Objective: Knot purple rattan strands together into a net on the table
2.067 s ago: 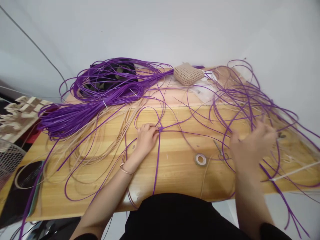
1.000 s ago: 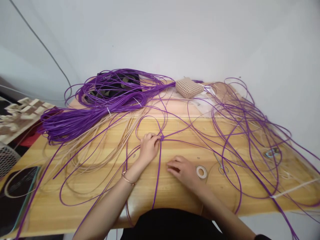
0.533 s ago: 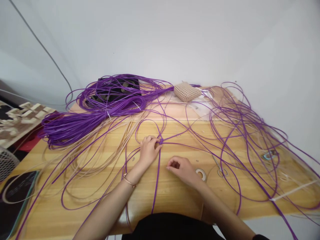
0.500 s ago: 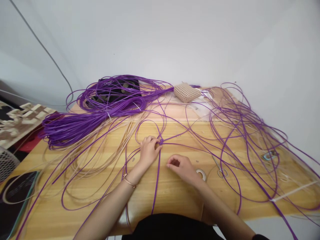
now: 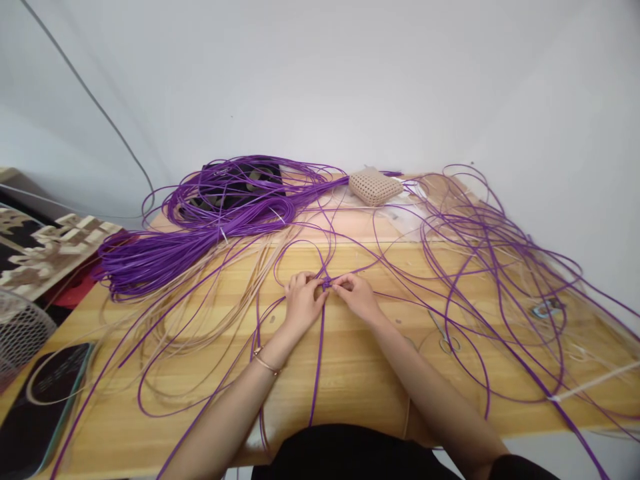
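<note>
Near the middle of the wooden table, several purple cords meet in a small woven knot point(image 5: 327, 283). My left hand point(image 5: 303, 297) pinches the knot's left side between thumb and finger, with a bracelet on that wrist. From the right, my right hand point(image 5: 357, 296) has its thumb and finger closed on purple cord at the knot's right edge. One purple strand point(image 5: 319, 360) runs from the knot straight toward my body. Other strands spread left, right and away from me. The fingers partly hide the knot.
A thick purple cord bundle point(image 5: 165, 260) and beige strands point(image 5: 240, 300) lie left. A beige woven pouch point(image 5: 375, 186) sits at the back. Tangled purple loops point(image 5: 493, 267) and scissors point(image 5: 445, 337) are right. A dark tablet-like device point(image 5: 47, 400) lies front left; a wooden table point(image 5: 370, 393) spans the view.
My right hand has moved up and left from the bare table to the knot and closed on the cord there. My left hand stays at the knot. The view has shifted slightly.
</note>
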The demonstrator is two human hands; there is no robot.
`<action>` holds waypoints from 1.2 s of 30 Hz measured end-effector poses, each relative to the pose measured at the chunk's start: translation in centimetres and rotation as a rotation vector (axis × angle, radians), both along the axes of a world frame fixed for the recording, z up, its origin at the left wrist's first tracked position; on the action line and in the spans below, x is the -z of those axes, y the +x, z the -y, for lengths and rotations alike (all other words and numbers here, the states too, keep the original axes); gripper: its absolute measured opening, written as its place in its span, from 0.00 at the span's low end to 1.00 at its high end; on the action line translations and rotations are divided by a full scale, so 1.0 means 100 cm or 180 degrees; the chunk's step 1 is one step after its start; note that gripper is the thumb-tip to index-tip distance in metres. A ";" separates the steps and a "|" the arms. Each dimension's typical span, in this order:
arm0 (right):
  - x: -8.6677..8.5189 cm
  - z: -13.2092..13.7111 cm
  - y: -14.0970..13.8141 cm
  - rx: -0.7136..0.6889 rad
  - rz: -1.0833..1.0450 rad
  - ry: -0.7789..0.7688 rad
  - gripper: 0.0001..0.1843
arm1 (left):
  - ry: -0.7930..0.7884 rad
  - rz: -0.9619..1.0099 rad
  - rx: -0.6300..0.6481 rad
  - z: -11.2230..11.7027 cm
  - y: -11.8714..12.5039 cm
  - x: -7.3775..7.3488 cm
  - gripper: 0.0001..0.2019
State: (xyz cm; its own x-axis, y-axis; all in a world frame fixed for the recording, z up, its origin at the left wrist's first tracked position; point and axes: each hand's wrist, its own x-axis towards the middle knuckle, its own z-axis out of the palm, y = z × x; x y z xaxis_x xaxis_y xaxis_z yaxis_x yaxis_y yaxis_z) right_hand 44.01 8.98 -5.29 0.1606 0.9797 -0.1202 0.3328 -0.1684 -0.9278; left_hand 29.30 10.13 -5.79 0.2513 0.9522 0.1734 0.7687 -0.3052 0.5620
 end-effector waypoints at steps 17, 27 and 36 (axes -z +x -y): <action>-0.028 0.012 0.027 0.0274 -0.0433 -0.0365 0.06 | 0.0567 -0.0442 0.0469 -0.002 -0.005 -0.006 0.07; -0.051 0.054 0.111 0.0190 0.1600 -0.0978 0.04 | 0.1489 -0.1098 0.0951 -0.005 -0.002 -0.007 0.09; -0.058 0.107 0.112 -0.0762 0.2210 -0.0948 0.07 | 0.1014 -0.0916 0.0951 -0.003 0.000 -0.014 0.10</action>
